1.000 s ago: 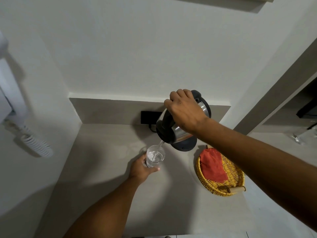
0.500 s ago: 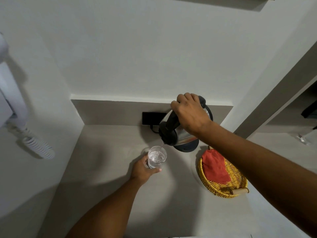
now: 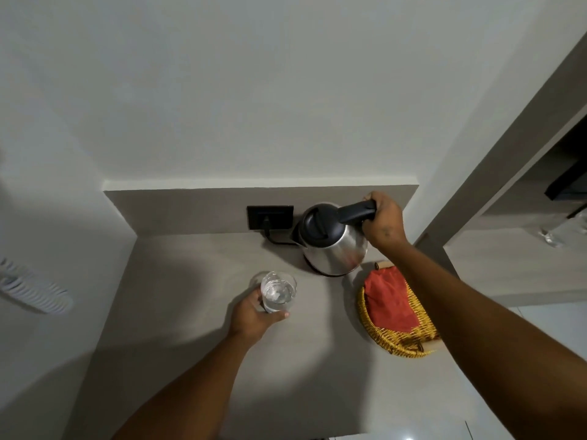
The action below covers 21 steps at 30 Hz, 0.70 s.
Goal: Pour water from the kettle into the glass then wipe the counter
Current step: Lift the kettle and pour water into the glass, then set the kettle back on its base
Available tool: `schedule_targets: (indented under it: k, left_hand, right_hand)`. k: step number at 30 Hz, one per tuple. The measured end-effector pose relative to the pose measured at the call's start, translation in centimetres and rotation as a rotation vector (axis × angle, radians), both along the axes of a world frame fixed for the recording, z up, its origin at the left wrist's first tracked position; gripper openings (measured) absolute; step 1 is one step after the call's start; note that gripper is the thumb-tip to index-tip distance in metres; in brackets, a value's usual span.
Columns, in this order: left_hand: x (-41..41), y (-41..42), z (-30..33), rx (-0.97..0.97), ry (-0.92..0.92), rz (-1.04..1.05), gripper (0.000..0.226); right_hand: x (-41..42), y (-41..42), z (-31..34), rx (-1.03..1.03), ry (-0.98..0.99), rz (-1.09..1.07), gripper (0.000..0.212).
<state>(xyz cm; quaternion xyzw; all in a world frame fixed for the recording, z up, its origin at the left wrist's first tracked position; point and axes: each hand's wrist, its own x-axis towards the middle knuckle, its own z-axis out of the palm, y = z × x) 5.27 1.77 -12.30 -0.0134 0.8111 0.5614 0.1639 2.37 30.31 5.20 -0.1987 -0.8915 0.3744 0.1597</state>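
Pouring: looks finished; no stream runs from the spout.
Left hand (image 3: pixel 252 314): wrapped around the glass (image 3: pixel 278 294), which stands on the counter (image 3: pixel 197 265) holding water.
Kettle (image 3: pixel 333 241): upright at the back wall, apparently seated.
Right hand (image 3: pixel 382 222): clenched on the kettle's handle.
Remaining: wiping; the red cloth (image 3: pixel 389 301) lies untouched in the wicker basket (image 3: pixel 409 350).

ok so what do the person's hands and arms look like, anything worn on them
Both are bare: the left hand and right hand show no gloves, rings or watch, and no sleeve covers either forearm as far as the view reaches. The right hand has a small dark mark on its back.
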Motion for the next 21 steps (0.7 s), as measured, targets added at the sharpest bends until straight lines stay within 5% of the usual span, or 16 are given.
schedule_targets:
  k: [8,21]
  left_hand:
    - [-0.3,-0.1,-1.0,-0.015,0.014,0.001,0.062]
    - [-0.2,-0.5,-1.4,-0.036,0.034,-0.004,0.062]
  right_hand:
    - [-1.8,2.3,-3.7,-0.24,0.036,-0.162,0.025]
    - [-2.1,6.2,-7.1,-0.3,-0.033,-0.187,0.033]
